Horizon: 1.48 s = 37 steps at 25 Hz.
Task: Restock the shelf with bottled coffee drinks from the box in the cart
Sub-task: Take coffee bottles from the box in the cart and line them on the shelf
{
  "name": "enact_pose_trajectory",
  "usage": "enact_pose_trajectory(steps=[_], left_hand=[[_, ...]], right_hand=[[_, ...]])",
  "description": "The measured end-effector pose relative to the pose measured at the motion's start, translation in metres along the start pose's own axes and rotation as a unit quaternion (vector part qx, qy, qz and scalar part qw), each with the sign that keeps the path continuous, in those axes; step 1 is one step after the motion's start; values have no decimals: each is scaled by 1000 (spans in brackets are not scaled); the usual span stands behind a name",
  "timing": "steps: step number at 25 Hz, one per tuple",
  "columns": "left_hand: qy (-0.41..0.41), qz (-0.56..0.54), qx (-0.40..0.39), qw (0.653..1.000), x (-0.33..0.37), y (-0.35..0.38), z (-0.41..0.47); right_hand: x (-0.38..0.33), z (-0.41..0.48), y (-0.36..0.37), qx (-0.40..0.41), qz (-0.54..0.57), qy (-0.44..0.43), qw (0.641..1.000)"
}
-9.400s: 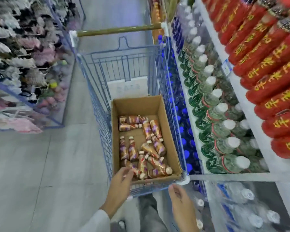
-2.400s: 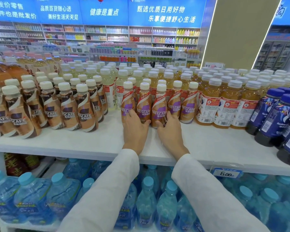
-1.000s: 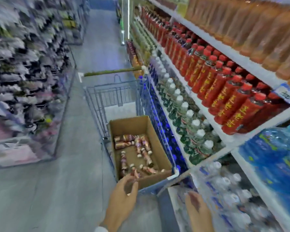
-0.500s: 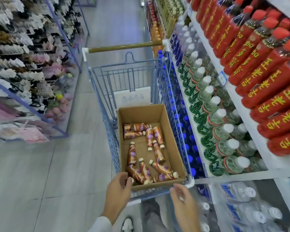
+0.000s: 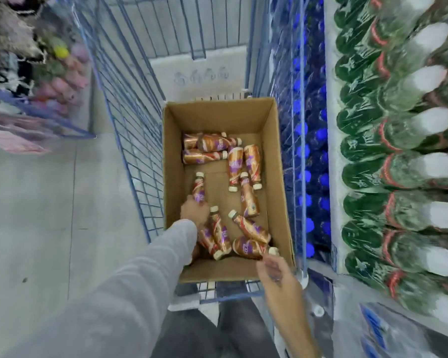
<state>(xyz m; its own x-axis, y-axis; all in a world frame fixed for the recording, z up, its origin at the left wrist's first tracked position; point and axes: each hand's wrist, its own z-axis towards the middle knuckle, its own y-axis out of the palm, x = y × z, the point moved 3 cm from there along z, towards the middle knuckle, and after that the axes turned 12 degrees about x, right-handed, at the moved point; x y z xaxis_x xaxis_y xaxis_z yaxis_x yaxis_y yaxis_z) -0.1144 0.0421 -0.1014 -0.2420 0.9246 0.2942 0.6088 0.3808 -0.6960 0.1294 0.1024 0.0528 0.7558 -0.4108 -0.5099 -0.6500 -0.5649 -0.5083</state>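
Note:
An open cardboard box (image 5: 282, 177) sits in a blue wire cart (image 5: 130, 125). Several brown-and-purple coffee bottles (image 5: 248, 200) lie loose on its bottom. My left hand (image 5: 194, 211), in a grey sleeve, is down inside the box at its left wall, with the fingers closed around the base of one lying coffee bottle (image 5: 199, 190). My right hand (image 5: 278, 276) hovers over the box's near right corner, fingers apart and holding nothing. Its fingertips are close to the white cap of the nearest bottle (image 5: 248, 248).
Shelves on the right hold green-labelled bottles with white caps (image 5: 398, 177), and blue-capped bottles (image 5: 313, 161) show through the cart's right side. A rack of soft goods (image 5: 23, 60) lines the left of the grey-floored aisle (image 5: 49, 215).
I have leaned over the cart. My left hand went from the box's near edge down inside it onto a bottle. My right hand moved up to the near right corner.

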Motion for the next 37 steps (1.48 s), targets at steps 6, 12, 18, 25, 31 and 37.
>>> enact_pose_trajectory(steps=[6,12,18,25,31,37], left_hand=[[-41,67,-2,997,-19,59,73],[10,27,6,1000,-19,48,69],[59,-146,10,987,-10,-44,-15],[-27,-219,51,974,-63,-101,-102],[-68,-219,73,971,-89,-107,-128],[8,-249,68,966,-59,-138,-153]], right_hand=[[17,18,28,-34,26,66,997],[7,38,49,-58,-37,49,996],[-3,95,93,-107,-150,1,983],[35,152,200,-153,-246,62,955],[41,154,209,-91,-250,72,961],[-21,90,128,-89,-26,-3,996]])
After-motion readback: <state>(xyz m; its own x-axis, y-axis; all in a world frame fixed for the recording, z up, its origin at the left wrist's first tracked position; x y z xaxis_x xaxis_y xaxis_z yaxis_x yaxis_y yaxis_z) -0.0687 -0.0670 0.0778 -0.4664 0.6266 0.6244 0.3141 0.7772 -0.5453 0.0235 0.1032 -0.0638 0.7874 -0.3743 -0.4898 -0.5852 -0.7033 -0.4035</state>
